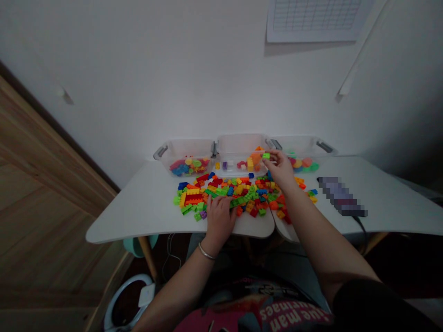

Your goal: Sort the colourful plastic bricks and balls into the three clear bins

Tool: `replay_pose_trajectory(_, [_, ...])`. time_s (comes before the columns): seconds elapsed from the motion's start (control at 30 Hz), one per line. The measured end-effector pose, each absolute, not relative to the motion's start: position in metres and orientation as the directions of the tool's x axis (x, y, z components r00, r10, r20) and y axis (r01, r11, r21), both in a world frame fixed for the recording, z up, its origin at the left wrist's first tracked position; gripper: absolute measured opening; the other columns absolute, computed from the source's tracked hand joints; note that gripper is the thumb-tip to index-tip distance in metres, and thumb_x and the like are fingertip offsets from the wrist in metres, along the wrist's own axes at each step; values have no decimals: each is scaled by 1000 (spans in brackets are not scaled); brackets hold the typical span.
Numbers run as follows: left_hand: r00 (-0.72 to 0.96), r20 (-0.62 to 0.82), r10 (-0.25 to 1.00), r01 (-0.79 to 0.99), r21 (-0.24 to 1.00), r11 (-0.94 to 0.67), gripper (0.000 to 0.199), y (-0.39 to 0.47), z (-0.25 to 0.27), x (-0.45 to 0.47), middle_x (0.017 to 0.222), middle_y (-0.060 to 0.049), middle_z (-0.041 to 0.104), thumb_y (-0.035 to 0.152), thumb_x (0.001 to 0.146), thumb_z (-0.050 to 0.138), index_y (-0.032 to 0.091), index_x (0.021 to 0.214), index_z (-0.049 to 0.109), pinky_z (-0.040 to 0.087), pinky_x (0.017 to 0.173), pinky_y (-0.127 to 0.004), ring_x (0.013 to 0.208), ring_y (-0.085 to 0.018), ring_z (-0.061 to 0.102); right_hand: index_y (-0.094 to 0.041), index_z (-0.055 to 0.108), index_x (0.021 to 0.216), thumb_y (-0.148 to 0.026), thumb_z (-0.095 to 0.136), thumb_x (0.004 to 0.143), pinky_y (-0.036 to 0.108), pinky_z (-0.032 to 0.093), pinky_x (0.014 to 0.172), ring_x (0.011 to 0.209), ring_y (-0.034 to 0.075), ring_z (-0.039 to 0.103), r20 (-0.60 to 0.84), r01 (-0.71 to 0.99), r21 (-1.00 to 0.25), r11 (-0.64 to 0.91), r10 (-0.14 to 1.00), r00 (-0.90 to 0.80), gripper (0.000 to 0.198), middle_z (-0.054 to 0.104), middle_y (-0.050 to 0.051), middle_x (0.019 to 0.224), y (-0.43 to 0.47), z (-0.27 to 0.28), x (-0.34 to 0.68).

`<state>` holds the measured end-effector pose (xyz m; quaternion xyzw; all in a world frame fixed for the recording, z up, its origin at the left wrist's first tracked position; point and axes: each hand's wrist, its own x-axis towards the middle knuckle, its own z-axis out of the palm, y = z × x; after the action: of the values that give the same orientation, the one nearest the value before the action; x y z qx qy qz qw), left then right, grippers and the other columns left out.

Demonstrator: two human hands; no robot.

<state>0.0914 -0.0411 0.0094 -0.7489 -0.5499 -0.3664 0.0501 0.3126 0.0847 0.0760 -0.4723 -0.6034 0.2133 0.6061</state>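
A heap of mixed toy building bricks lies on the white table. My left hand rests over its front, fingers spread and lying on the bricks. A long green brick touches the side of this hand. My right hand is raised at the front of the middle clear bin, with a small light green brick pinched between its fingertips. Inside that bin are several loose pieces, among them a yellow brick and orange pieces.
On the left, a clear bin holds colourful pieces; another clear bin stands on the right. A pixelated dark device with a cable lies on the table's right part. Behind the bins rises a white wall.
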Motion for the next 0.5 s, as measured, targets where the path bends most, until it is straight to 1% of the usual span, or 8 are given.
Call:
replay_pose_trajectory(0.1, [124,597,793,861,332,-385,22,-41,10,91,104,-8,73,25,89,59,19,109,65,29,114,-59,109,-27,60,-21,57,103,-46,65,78,39,53,85,92,21,65,517,355,-838,414,811,274,37,70,9,98,108,84,323])
replay_pose_trajectory(0.17, [122,586,801,862,338,-378,22,-41,11,91,103,-8,73,26,88,59,19,109,65,29,114,-59,109,-27,60,-20,58,103,-47,64,78,39,53,86,93,21,65,505,375,-842,388,812,292,37,70,9,98,120,88,327])
replay_pose_trajectory(0.23, [126,578,806,862,338,-377,22,-42,12,92,104,-8,73,27,88,60,19,108,65,29,114,-58,110,-27,60,-18,60,104,-47,64,79,40,53,87,92,21,65,505,419,-830,369,815,283,38,69,9,99,128,91,329])
replay_pose_trajectory(0.3, [136,572,809,862,334,-381,22,-42,12,92,105,-8,73,28,88,60,20,107,65,29,115,-57,110,-27,60,-18,63,106,-44,64,79,40,52,87,90,21,64,517,504,-794,340,815,263,38,70,9,101,131,94,329])
replay_pose_trajectory(0.4, [145,569,810,863,328,-385,22,-42,11,92,105,-8,72,29,88,61,20,107,65,28,115,-57,111,-27,59,-17,68,108,-39,64,78,43,52,88,89,23,65,496,614,-745,260,832,249,38,71,10,101,132,97,328])
replay_pose_trajectory(0.5, [145,571,808,864,326,-385,22,-42,10,91,104,-7,72,29,88,61,20,107,65,28,115,-56,111,-27,59,-14,69,112,-36,62,79,44,51,90,93,26,66,489,664,-713,227,839,239,40,72,12,102,132,97,328])
